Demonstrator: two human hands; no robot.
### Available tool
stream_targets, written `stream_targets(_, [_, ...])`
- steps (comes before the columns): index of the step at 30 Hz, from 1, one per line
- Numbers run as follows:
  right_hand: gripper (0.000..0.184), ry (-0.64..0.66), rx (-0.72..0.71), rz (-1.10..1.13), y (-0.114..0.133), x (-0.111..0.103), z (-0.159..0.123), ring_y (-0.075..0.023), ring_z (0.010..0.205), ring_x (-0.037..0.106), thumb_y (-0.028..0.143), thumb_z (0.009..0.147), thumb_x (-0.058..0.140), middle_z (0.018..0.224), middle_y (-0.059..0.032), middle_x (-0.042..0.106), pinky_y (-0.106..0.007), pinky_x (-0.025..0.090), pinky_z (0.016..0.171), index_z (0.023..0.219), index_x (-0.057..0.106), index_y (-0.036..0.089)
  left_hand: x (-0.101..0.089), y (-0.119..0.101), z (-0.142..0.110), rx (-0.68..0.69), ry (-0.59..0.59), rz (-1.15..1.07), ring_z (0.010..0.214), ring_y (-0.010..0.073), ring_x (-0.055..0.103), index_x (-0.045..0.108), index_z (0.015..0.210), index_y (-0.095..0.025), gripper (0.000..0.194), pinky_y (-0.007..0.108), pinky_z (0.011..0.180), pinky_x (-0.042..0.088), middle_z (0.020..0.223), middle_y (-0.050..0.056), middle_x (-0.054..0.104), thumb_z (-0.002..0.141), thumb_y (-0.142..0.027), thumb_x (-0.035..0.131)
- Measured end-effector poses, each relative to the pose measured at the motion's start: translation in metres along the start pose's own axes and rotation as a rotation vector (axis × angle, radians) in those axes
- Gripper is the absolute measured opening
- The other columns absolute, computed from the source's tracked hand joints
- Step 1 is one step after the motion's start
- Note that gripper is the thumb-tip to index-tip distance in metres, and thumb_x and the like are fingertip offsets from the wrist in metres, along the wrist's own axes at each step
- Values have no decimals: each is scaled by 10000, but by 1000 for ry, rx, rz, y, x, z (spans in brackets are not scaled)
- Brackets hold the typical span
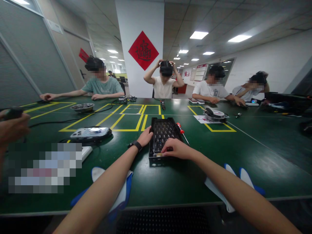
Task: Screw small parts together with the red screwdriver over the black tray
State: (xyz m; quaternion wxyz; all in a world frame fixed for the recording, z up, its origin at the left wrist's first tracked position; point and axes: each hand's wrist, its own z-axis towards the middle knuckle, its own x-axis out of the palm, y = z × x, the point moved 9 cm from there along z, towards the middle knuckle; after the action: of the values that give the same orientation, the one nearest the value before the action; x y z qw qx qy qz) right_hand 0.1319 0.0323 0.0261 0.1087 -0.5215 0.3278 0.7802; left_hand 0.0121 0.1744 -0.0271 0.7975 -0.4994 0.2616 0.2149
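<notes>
A black open case [157, 158] with rows of small metallic pieces inside lies on the green table in front of me. My left hand [145, 136] grips its left side, the fingertips partly hidden behind the wall. Over the near end of the case, my right hand [175, 149] is closed in a pinch, and what the fingers hold is hidden. Close to those fingertips is a small yellowish piece [159, 155] at the near edge. Just right of the case lies a screwdriver [180, 128] with a red handle.
White-and-blue gloves [125, 188] lie under my forearms. On the left are a phone [90, 132], a metal bowl [83, 107] and another person's hand [14, 126]. A round metal device [215, 114] stands right. Several people sit across the table [255, 169], which has yellow tape outlines.
</notes>
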Motion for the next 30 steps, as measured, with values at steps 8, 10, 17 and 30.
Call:
stream_targets(8, [222, -20, 2, 4, 0, -2, -1, -147, 792, 515, 367, 748, 574, 811, -38, 635, -269, 366, 730, 846, 672, 193, -4, -1, -2, 23, -46, 22, 1172, 190, 412, 423, 1235, -113, 502, 313, 1022, 288, 1278, 79, 453, 744, -215, 398])
stream_targets(10, [220, -18, 2, 10, 0, -2, -1, -146, 788, 516, 363, 749, 574, 809, -37, 638, -267, 365, 727, 844, 673, 191, -5, -1, -3, 29, -43, 6, 1151, 188, 433, 416, 1242, -119, 508, 309, 1009, 307, 1273, 78, 457, 745, -226, 404])
stream_targets(17, [204, -17, -15, 8, 1, -2, -1, -142, 778, 526, 341, 756, 569, 787, -35, 646, -259, 375, 719, 825, 672, 179, 11, -14, -9, 153, 104, 30, 1250, 207, 293, 255, 1339, -146, 624, 370, 1052, 217, 1374, 75, 312, 744, -246, 414])
stream_targets(30, [257, 20, 11, 116, -1, -3, -2, -129, 772, 552, 339, 740, 583, 861, -35, 647, -239, 403, 699, 930, 658, 183, 3, -20, -13, 148, 40, 24, 1191, 203, 368, 320, 1298, -166, 522, 378, 1011, 277, 1316, 67, 392, 779, -218, 313])
